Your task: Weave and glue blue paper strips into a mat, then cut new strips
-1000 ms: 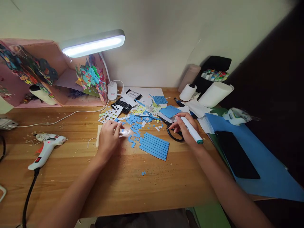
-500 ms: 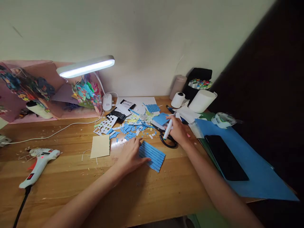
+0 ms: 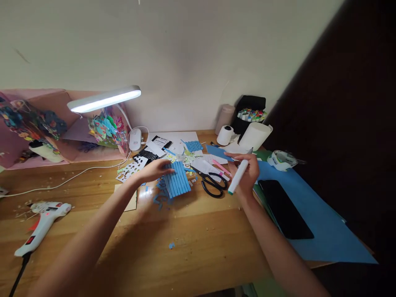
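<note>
My left hand [image 3: 157, 168] grips a blue striped card [image 3: 177, 180] by its upper left edge, tilted and raised over blue paper scraps [image 3: 161, 194]. Between the fingers of my right hand [image 3: 247, 173] is a white marker [image 3: 239, 175]; its green end points down and its dark tip up. The fingertips of that hand also meet the edge of a plain blue paper piece [image 3: 217, 152]; whether they pinch it I cannot tell. Black-handled scissors [image 3: 213, 183] lie between the hands, beside a pink strip [image 3: 221, 167].
At the left a hot glue gun [image 3: 45, 225] rests on the table, below a pink box [image 3: 64, 152] and a lit lamp [image 3: 105, 99]. A phone [image 3: 286, 210] lies on a blue sheet [image 3: 334, 231] at the right. Behind stand a paper roll [image 3: 255, 136] and a marker case [image 3: 252, 105].
My left hand has lifted the striped card up and left off the table. The right hand has moved right with the marker; the plain blue piece has shifted, uncovering the scissors and pink strip.
</note>
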`<state>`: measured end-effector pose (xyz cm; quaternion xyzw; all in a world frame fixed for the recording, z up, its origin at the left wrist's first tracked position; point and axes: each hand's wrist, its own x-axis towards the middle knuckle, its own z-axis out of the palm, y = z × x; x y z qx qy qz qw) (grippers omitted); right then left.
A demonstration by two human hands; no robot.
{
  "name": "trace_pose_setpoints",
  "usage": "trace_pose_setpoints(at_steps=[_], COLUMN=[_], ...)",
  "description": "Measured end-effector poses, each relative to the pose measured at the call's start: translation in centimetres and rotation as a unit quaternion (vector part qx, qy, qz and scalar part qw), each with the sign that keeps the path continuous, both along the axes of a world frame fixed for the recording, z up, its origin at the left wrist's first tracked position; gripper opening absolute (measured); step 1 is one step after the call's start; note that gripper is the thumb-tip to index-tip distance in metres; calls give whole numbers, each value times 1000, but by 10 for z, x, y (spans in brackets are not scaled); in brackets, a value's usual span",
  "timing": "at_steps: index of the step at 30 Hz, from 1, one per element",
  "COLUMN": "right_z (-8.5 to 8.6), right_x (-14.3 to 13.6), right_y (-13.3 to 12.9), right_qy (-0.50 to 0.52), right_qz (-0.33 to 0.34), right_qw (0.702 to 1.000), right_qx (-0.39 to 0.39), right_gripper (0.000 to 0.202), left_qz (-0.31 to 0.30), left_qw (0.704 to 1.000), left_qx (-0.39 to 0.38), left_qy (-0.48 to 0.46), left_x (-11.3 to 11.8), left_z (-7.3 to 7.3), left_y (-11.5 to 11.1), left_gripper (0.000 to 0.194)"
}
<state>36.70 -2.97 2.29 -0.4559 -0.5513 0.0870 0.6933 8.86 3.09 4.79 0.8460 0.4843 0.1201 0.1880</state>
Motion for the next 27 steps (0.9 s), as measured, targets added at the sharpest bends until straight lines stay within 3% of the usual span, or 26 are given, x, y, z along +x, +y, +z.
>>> trace_pose_setpoints(at_steps=[2, 4, 6, 8, 10, 12, 15, 18, 21, 27], right_z=[4, 2, -5, -10, -12, -11, -7, -6, -9, -16], right_x=[-10, -18, -23, -24, -23, -22, -22, -20, -16, -11], right_y=[-14, -28, -41, -50, -54, -55, -54, -52, -51, -48], right_qy=[21, -25, -105, -202, -299, -368, -394, -392, -406, -362], right_qz=[89, 179, 277, 364, 411, 424, 444, 451, 425, 401], right_qw=[996, 982, 952, 902, 846, 802, 766, 760, 772, 817], right_qx=[-9, -49, -75, -113, -161, -205, -248, -257, -241, -200], right_gripper=[20, 18, 15, 13, 15, 17, 15, 14, 16, 19], left_qz=[32, 83, 132, 190, 277, 303, 326, 342, 333, 275], left_qw=[999, 994, 985, 969, 945, 937, 933, 929, 935, 952], left_qx=[34, 75, 108, 126, 103, 68, 52, 57, 69, 97], left_qy=[14, 19, 37, 90, 143, 161, 140, 127, 101, -93], left_x=[-7, -19, -39, -62, -84, -98, -105, -105, -108, -125], left_z=[4, 4, 1, -7, -19, -31, -45, -49, -50, -45], left_y=[13, 9, -11, -38, -64, -80, -86, -83, -81, -82], left_gripper=[32, 32, 33, 39, 53, 67, 81, 73, 56, 28])
